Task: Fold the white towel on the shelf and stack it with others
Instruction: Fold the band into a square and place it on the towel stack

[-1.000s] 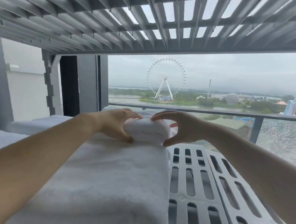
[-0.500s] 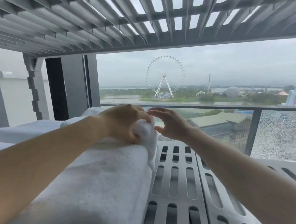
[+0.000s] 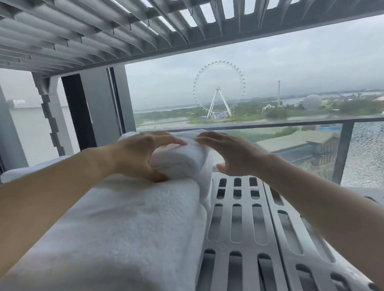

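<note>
White terry is clasped by the left hand (image 3: pixel 141 156): the thumb is tucked beneath the small folded white towel (image 3: pixel 181 160) and the fingers are curved over its top. The right hand (image 3: pixel 232 156) is held spread and relaxed at the bundle's upper right edge, with nothing clasped. The towel is seated at the far end of a stack of towels (image 3: pixel 126 231) on the slatted shelf (image 3: pixel 244 226). Its long axis runs left to right, and one end droops over the stack's right side. The drooping end is judged nearer the right hand.

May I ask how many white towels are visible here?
3: a small folded towel at the centre, a large towel beneath it, and a far-left towel behind the left forearm. More may be hidden.
</note>
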Demonstrator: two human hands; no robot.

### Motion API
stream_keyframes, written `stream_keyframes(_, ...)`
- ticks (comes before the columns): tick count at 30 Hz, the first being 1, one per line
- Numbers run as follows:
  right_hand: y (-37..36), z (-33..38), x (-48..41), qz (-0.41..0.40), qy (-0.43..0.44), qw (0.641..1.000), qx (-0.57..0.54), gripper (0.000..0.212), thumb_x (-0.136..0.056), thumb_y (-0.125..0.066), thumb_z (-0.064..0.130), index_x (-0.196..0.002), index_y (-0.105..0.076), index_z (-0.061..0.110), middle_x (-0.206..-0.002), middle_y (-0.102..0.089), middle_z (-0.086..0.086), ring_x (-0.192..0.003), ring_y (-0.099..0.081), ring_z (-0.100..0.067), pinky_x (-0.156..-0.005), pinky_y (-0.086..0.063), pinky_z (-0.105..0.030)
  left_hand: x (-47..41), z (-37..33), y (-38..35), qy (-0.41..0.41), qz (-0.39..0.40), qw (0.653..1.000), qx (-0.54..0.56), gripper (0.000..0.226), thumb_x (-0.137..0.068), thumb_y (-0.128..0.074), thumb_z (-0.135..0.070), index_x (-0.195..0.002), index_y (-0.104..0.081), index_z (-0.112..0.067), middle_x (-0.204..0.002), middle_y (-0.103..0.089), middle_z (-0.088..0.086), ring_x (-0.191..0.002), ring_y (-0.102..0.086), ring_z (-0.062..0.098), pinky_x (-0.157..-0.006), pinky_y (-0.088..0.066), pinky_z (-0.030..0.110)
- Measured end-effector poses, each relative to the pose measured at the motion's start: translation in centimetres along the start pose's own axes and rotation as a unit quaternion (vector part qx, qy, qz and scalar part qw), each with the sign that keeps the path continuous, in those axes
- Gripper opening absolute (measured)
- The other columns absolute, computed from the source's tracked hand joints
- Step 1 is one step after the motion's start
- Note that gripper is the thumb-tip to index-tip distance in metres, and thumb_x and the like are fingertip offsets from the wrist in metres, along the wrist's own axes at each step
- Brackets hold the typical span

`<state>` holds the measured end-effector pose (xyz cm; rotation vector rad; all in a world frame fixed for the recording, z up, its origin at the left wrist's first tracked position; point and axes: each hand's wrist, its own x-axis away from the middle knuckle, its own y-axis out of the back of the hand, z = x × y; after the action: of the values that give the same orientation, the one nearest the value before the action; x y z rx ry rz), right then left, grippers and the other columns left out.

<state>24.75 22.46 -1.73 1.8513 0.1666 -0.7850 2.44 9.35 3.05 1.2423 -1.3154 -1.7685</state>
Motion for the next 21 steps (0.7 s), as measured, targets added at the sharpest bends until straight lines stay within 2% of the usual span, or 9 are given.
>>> stream_keyframes(2,0.0,0.0,0.7,0.024,0.022,0.998,0.06,0.095,-0.069,-0.075,0.028,-0.145,-0.02,0.016,-0.148,-0.034,-0.001,-0.13,-0.038,-0.02,-0.094,-0.045,-0.036,0.2,0.8,0.2,0.011,0.032,0.999,-0.022,0.087,-0.061,-0.08,-0.046,-0.135,-0.033,-0.048,-0.137,-0.041,-0.022,-0.123,-0.037,-0.002,-0.104,-0.027,0.021)
stream_keyframes(4,-0.4,0.6,1.2,0.006,0.033,0.997,0.064,0.104,-0.065,-0.077,0.04,-0.146,-0.017,0.016,-0.148,-0.034,-0.001,-0.129,-0.038,-0.019,-0.093,-0.045,-0.034,0.5,1.5,0.1,0.021,0.057,0.997,-0.054,0.095,-0.06,-0.078,-0.046,-0.136,-0.022,-0.054,-0.14,-0.036,-0.023,-0.129,-0.031,-0.001,-0.109,-0.024,0.024)
stream_keyframes(6,-0.8,1.3,1.3,-0.019,0.047,0.998,0.046,0.106,-0.064,-0.077,0.045,-0.146,-0.018,0.015,-0.147,-0.036,-0.003,-0.13,-0.038,-0.019,-0.095,-0.043,-0.032,0.9,2.2,-0.2,0.027,0.07,0.994,-0.084,0.1,-0.061,-0.076,-0.045,-0.135,-0.01,-0.06,-0.143,-0.031,-0.024,-0.132,-0.028,0.002,-0.111,-0.024,0.028)
stream_keyframes(9,-1.1,1.6,1.2,-0.04,0.049,0.998,0.022,0.101,-0.064,-0.075,0.04,-0.145,-0.022,0.014,-0.146,-0.038,-0.004,-0.129,-0.039,-0.02,-0.097,-0.04,-0.03,1.6,3.4,-0.8,0.032,0.067,0.991,-0.109,0.104,-0.063,-0.075,-0.045,-0.135,-0.002,-0.062,-0.147,-0.025,-0.022,-0.133,-0.026,0.005,-0.11,-0.025,0.027)
stream_keyframes(11,-1.1,1.6,1.1,-0.04,0.043,0.998,0.008,0.095,-0.066,-0.073,0.038,-0.144,-0.025,0.015,-0.145,-0.038,-0.003,-0.129,-0.039,-0.019,-0.097,-0.04,-0.031,2.0,3.9,-1.1,0.03,0.053,0.991,-0.121,0.104,-0.062,-0.074,-0.045,-0.135,-0.002,-0.06,-0.148,-0.024,-0.021,-0.133,-0.027,0.007,-0.109,-0.027,0.027)
stream_keyframes(13,-1.1,1.6,1.2,-0.051,0.048,0.997,0.012,0.088,-0.067,-0.074,0.035,-0.141,-0.032,0.012,-0.141,-0.044,-0.005,-0.126,-0.044,-0.021,-0.096,-0.045,-0.036,2.3,4.1,-1.4,0.022,0.031,0.989,-0.144,0.102,-0.063,-0.072,-0.048,-0.138,-0.004,-0.056,-0.148,-0.026,-0.019,-0.134,-0.03,0.008,-0.107,-0.036,0.033)
stream_keyframes(15,-1.1,1.9,1.2,-0.074,0.051,0.996,0.001,0.081,-0.064,-0.076,0.027,-0.134,-0.043,0.007,-0.134,-0.052,-0.008,-0.119,-0.052,-0.025,-0.089,-0.052,-0.04,2.7,4.3,-1.5,0.021,0.008,0.985,-0.168,0.1,-0.063,-0.072,-0.05,-0.139,-0.006,-0.052,-0.147,-0.029,-0.017,-0.132,-0.034,0.009,-0.1,-0.044,0.037)
stream_keyframes(17,-1.1,2.0,1.2,-0.091,0.041,0.995,-0.021,0.076,-0.062,-0.077,0.021,-0.13,-0.048,0.005,-0.129,-0.056,-0.01,-0.116,-0.056,-0.026,-0.084,-0.054,-0.043,3.2,4.7,-1.4,0.019,-0.023,0.985,-0.172,0.096,-0.063,-0.073,-0.048,-0.14,-0.016,-0.045,-0.144,-0.037,-0.013,-0.125,-0.044,0.013,-0.091,-0.051,0.04)
stream_keyframes(21,-1.6,1.9,1.2,-0.105,0.02,0.993,-0.048,0.077,-0.062,-0.078,0.022,-0.131,-0.046,0.006,-0.132,-0.053,-0.008,-0.117,-0.054,-0.024,-0.088,-0.052,-0.04,3.7,5.8,-1.4,0.02,-0.093,0.984,-0.151,0.08,-0.065,-0.073,-0.035,-0.135,-0.035,-0.035,-0.135,-0.049,-0.006,-0.11,-0.057,0.02,-0.079,-0.055,0.044)
